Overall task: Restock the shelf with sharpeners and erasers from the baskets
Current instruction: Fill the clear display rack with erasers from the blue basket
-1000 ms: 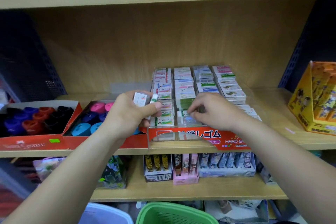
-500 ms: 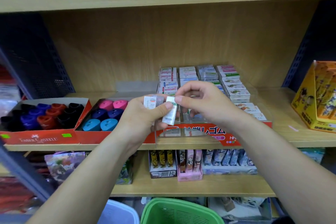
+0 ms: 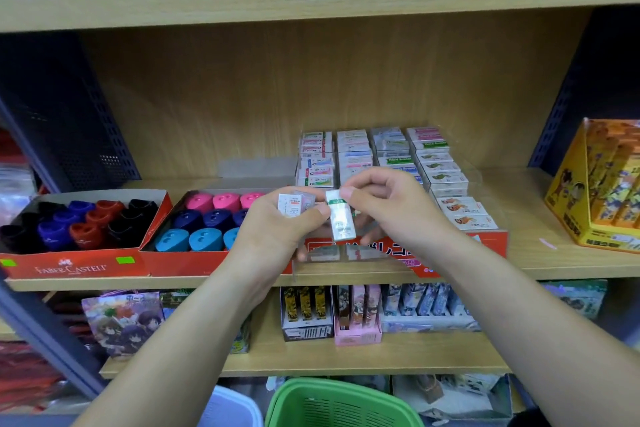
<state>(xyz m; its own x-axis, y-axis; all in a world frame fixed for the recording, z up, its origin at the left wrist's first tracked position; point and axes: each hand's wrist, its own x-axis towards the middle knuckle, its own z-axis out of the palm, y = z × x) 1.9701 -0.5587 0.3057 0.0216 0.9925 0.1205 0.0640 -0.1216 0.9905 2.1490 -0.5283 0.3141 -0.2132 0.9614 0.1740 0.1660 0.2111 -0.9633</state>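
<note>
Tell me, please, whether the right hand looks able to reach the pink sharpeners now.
Probably not easily: the right hand is pinching a green-banded eraser, and the left hand, holding more erasers, sits between it and the pink sharpeners.

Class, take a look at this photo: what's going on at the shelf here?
A person is stocking a stationery shelf. Their left hand holds a few small erasers, while the right hand pinches a white eraser with a green band by the front of the eraser tray. Sharpener boxes sit to the left; a green basket stands below.
</note>
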